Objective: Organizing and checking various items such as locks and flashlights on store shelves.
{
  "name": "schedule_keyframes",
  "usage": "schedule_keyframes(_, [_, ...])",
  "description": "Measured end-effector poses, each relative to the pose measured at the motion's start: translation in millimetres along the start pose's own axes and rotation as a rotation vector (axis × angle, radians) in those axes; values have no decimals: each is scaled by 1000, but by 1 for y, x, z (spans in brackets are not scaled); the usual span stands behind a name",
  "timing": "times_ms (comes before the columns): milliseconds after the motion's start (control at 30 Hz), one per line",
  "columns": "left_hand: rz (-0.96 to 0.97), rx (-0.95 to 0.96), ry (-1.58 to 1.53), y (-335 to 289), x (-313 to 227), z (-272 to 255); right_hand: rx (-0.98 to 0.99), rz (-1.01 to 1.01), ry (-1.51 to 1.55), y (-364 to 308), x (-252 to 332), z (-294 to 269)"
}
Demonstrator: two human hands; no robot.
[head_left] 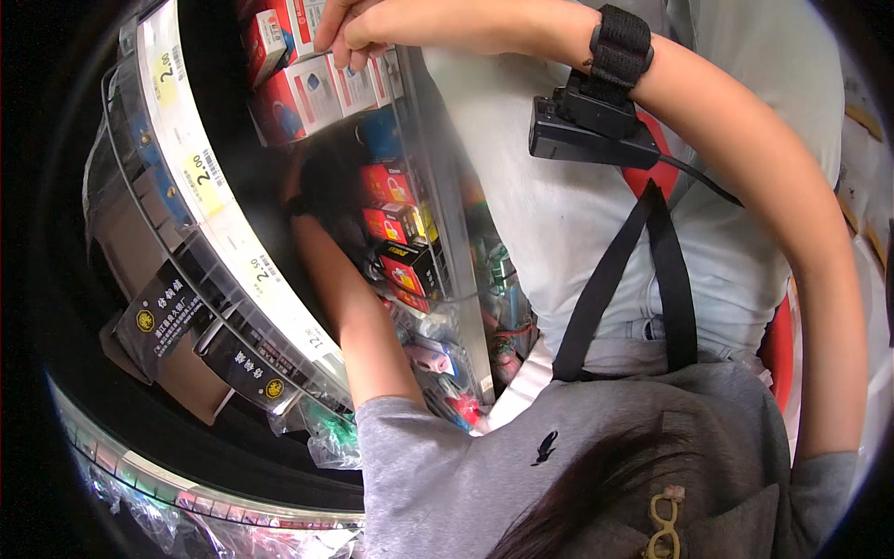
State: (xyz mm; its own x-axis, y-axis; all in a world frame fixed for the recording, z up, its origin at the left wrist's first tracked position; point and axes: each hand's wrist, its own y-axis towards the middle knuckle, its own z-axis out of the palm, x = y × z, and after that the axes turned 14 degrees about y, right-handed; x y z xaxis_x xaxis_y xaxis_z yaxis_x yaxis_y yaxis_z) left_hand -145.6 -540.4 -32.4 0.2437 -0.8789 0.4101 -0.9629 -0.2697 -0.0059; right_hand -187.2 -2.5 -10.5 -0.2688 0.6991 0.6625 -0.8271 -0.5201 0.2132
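A: Where are the hands?

B: The right hand [349,28] is up at the top of the view, fingers curled down onto the front edge of a white-and-red box [312,88] in the upper row of the shelf [447,186]. It touches the box along its top; whether it has a real grip on it I cannot tell. A black strap with a small black device [596,112] sits on that wrist.

A: And the left?

B: The left hand [321,182] is reached deep into the shelf, in shadow just beside the red padlock boxes [391,200]. It is too dark there to tell whether it is open or closed.

A: What does the shelf hold?

B: Rows of small cartons standing side by side. The top row is white-and-red boxes, packed tight. Below them come red boxes picturing padlocks, then a black-and-red box [410,265] at the front. Lower still, clear blister packs [438,359] hang or lie, their contents hard to make out.

A: Anything to the left?

B: A curved clear rail with yellow price tags [200,182] runs along a neighbouring shelf, and black boxes [168,317] sit beneath it. Clear plastic bags [326,433] hang near the bottom.
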Motion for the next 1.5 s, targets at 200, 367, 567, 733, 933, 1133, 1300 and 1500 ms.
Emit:
schedule_keyframes(200, [-20, -77, 222, -1, 10, -14, 54, -92, 49, 3, -3, 6])
schedule_keyframes(367, [309, -93, 194, -76, -34, -32, -35, -50, -179, 0, -9, -6])
schedule_keyframes(567, [-99, 375, -90, -177, -75, -109, 29, -94, -219, 8, -10, 7])
schedule_keyframes(733, [61, 112, -306, -180, -75, -109, 38, 94, 5, -6, 12, 3])
schedule_keyframes(933, [68, 404, -584, -155, -91, -98, 90, -7, -25, -12, 10, -2])
schedule_keyframes(1133, [-203, 127, -455, -180, -87, -139, 197, 25, 61, -11, 10, 3])
schedule_keyframes(1300, [-192, -132, -577, -246, -175, -210, 112, 56, -18, -26, 35, 0])
schedule_keyframes(1500, [60, -226, -453, -278, -262, -262, 326, 381, -269, -71, 61, 21])
